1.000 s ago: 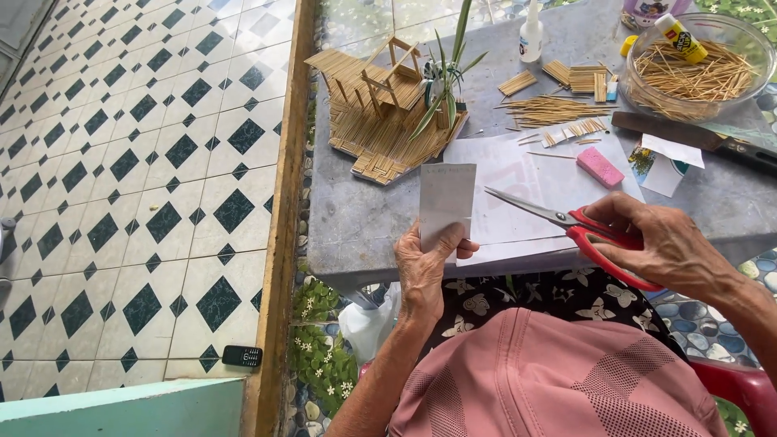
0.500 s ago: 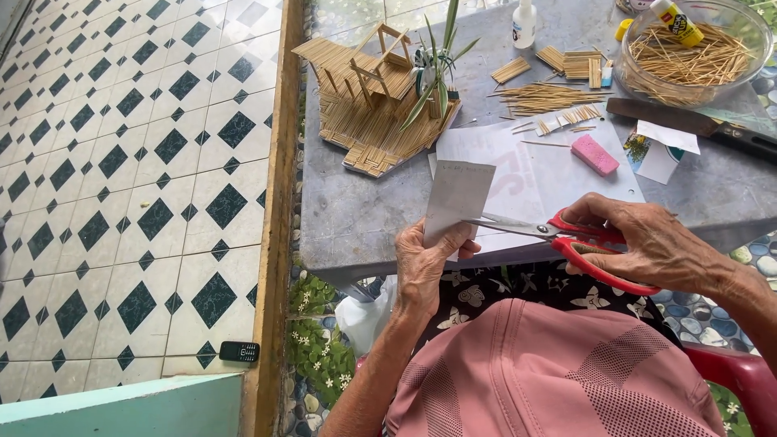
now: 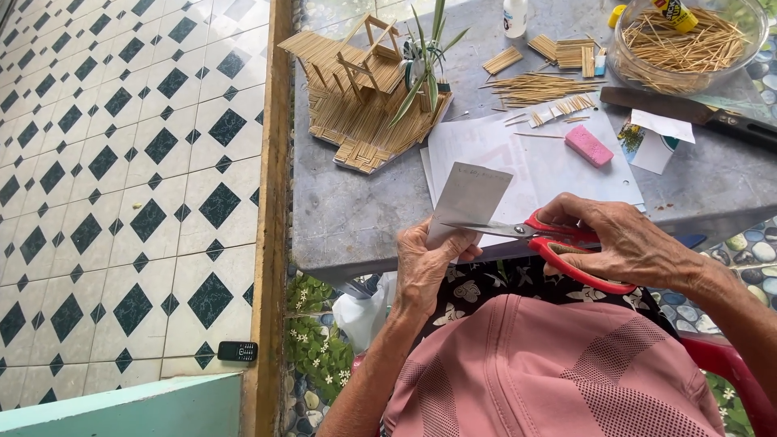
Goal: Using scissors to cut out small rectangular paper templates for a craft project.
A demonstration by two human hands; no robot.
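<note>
My left hand (image 3: 427, 267) pinches the lower edge of a small grey-white piece of paper (image 3: 469, 196) and holds it upright above the table's near edge. My right hand (image 3: 623, 243) grips red-handled scissors (image 3: 558, 239); their blades point left and meet the paper's lower right side. Both hands hover over the front of the grey table (image 3: 356, 202), just above my lap and a pink cap brim (image 3: 550, 372).
On the table stand a small house model of thin sticks (image 3: 364, 89) with a green plant (image 3: 425, 61), loose stick bundles (image 3: 526, 85), a glass bowl of sticks (image 3: 688, 40), white sheets (image 3: 518, 154), a pink eraser (image 3: 588, 146) and a large knife (image 3: 696, 113). A phone (image 3: 237, 350) lies on the tiled floor.
The scissors have moved left and their blades have reached the paper's lower edge. The paper stays upright in my left hand, and the view has shifted slightly.
</note>
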